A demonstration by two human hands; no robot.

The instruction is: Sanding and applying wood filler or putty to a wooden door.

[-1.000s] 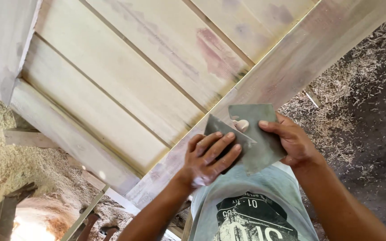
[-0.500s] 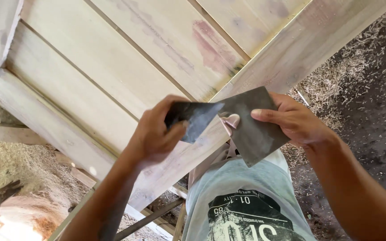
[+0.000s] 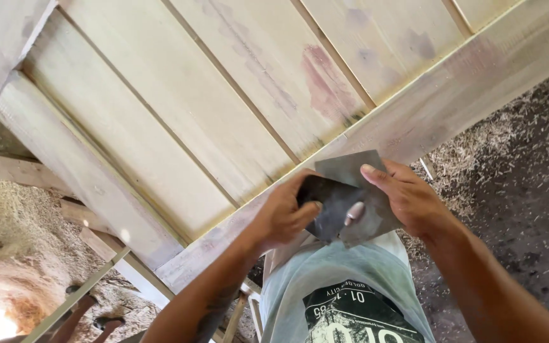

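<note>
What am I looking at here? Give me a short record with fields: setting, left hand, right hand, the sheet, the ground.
setting: a pale wooden panelled door lying flat, with reddish stains
left hand: left hand grips the sheet's dark folded edge
right hand: right hand holds the sheet's other side, index finger on top
sheet: grey sandpaper sheet, bent, held over the door's frame rail
ground: wood shavings on dark soil

Left hand drawn closer to right hand, sandpaper sheet now folded between both, dark face turned inward, formerly spread wider.
</note>
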